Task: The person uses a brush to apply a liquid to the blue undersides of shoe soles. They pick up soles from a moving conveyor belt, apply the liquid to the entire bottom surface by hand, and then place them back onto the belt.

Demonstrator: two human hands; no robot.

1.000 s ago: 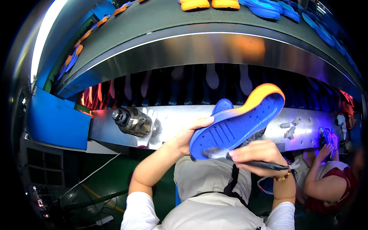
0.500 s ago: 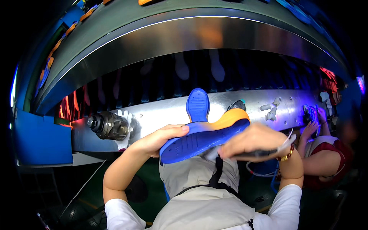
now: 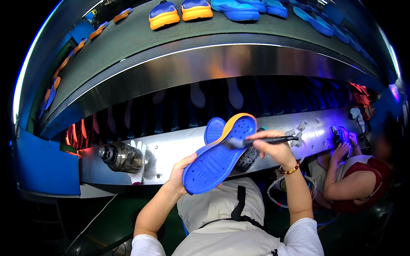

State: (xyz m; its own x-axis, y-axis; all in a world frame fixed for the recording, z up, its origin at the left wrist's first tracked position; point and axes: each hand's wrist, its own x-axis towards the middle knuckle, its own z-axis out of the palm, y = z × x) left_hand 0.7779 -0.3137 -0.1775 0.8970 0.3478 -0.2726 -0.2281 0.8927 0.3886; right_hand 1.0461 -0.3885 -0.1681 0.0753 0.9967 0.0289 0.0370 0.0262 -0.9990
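A shoe sole, blue inside with an orange edge on its upper end, slants upward over the front of the metal bench. My left hand grips its lower end, thumb along the rim. In my right hand is a brush with a black handle. The bristles reach the sole's inner face around its middle. A second blue sole stands behind the held one, partly hidden. Beside the held sole, below my right wrist, sits a dark speckled container, partly covered.
On the metal bench stand a smoky bottle with a black cap and a white glove. Crumpled pale scraps lie right. A conveyor belt behind carries orange-and-blue soles. At far right another person's hands work.
The held sole has swung more upright, its inside now facing me. My right hand has risen, bringing the brush onto the sole's middle. My view has tilted up, showing more of the belt.
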